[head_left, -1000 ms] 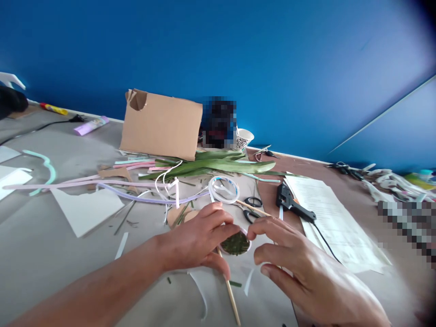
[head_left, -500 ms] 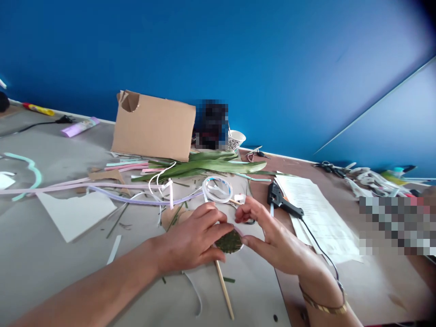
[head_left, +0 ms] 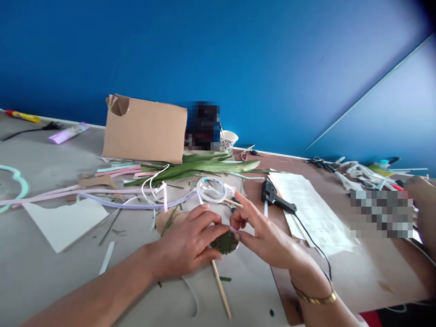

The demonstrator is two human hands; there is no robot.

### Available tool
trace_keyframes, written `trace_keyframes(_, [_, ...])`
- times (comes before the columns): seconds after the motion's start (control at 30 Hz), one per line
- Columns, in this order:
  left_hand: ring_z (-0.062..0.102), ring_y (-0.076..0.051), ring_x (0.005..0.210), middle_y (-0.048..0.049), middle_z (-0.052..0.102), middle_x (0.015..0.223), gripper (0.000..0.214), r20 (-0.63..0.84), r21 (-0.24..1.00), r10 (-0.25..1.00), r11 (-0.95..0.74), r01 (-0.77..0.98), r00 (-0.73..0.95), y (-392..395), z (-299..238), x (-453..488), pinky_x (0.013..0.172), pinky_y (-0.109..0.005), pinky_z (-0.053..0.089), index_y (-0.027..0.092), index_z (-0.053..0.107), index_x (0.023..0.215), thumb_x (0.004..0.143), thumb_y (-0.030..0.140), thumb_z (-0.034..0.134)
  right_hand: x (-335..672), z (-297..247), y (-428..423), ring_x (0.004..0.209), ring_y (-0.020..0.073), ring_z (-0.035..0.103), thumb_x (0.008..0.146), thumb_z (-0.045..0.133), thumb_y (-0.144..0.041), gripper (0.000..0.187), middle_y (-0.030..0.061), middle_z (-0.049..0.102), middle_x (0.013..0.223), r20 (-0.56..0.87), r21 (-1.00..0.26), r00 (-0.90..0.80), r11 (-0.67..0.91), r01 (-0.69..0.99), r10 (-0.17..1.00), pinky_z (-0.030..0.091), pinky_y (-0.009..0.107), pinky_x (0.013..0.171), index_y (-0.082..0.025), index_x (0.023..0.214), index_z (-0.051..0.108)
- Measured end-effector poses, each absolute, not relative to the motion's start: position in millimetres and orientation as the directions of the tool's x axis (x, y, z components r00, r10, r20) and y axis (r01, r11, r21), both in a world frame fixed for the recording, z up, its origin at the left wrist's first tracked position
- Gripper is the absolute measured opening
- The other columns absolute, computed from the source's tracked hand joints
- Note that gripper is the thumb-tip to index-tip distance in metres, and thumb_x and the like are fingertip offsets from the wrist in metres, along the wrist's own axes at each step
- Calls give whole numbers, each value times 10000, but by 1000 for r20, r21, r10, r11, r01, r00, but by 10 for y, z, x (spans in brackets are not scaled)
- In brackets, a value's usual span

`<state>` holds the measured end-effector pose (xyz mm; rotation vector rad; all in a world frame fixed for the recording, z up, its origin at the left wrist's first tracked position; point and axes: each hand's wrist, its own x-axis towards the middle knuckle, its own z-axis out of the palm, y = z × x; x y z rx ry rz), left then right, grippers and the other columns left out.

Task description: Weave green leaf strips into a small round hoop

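Note:
A round disc covered in dark green leaf bits (head_left: 225, 243) lies between my hands, with a thin pale strip (head_left: 233, 230) along its rim. My left hand (head_left: 190, 240) grips the disc's left side, its fingertips on the upper edge and thumb below. At the upper right rim, my right hand (head_left: 254, 231) pinches the pale strip between thumb and index finger. A wooden stick (head_left: 221, 289) sticks out toward me from beneath my left hand; whether it is joined to the disc is hidden. Just beyond my fingers sits a white tape roll (head_left: 211, 190).
A black glue gun (head_left: 277, 197) with its cord rests right of my hands by printed sheets (head_left: 313, 209). Behind are long green leaves (head_left: 204, 167), a cardboard box (head_left: 145, 129) and a paper cup (head_left: 228, 140). Another person's arm (head_left: 424, 204) shows at the right edge.
My right thumb and index finger have closed together on the strip at the disc's rim. The view has shifted slightly right, and another person's arm has appeared at the right edge.

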<state>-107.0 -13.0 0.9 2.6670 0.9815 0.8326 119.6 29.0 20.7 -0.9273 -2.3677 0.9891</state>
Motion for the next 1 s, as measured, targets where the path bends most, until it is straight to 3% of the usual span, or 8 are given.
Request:
trace_keyframes(0.23, [532, -220, 1035, -81, 588, 1035, 319, 437, 421, 675, -738, 528, 594, -156, 11, -1055, 1067, -496, 341, 188, 514, 1212, 895, 213, 489, 1161, 174, 274, 778, 131, 532, 823, 494, -92, 750, -1, 570, 857, 82, -805, -651, 435, 403, 754, 479, 307, 759, -246, 1469, 146])
trace_keyframes(0.43, [515, -259, 1060, -94, 602, 1111, 464, 430, 565, 786, -618, 547, 444, -180, -51, -1055, 919, -450, 460, 216, 387, 1318, 886, 302, 533, 1113, 210, 231, 751, 136, 509, 784, 486, -66, 744, -18, 545, 815, 151, -782, -595, 464, 417, 790, 461, 319, 763, -244, 1428, 159])
trace_keyframes(0.6, [556, -224, 978, -57, 620, 981, 221, 400, 662, 864, -502, 556, 305, -173, -69, -1033, 851, -382, 488, 207, 511, 1093, 872, 219, 525, 1069, 162, 210, 756, 142, 504, 795, 454, -55, 735, -6, 529, 829, 291, -703, -559, 569, 426, 777, 464, 331, 774, -210, 1426, 112])
trace_keyframes(0.77, [570, -205, 964, -52, 639, 964, 88, 392, 683, 877, -480, 551, 278, -150, -59, -1009, 851, -365, 487, 202, 556, 941, 880, 176, 497, 1007, 127, 147, 851, 168, 543, 837, 436, -50, 713, 39, 553, 904, 417, -533, -616, 729, 429, 668, 470, 394, 862, -191, 1447, 94])
trace_keyframes(0.87, [566, -188, 913, -40, 647, 912, 100, 417, 676, 856, -517, 525, 306, -143, -55, -1003, 807, -335, 489, 196, 569, 890, 887, 154, 477, 1000, 166, 117, 875, 184, 547, 847, 435, -57, 693, 56, 569, 921, 383, -511, -660, 744, 431, 646, 471, 419, 875, -190, 1447, 116])
trace_keyframes(1.0, [558, -181, 870, -30, 637, 860, 115, 403, 686, 863, -506, 523, 305, -139, -48, -1001, 773, -319, 477, 194, 584, 832, 875, 141, 491, 1046, 233, 132, 862, 179, 549, 820, 499, -80, 709, 38, 577, 914, 251, -617, -669, 648, 446, 700, 484, 404, 862, -223, 1434, 174])
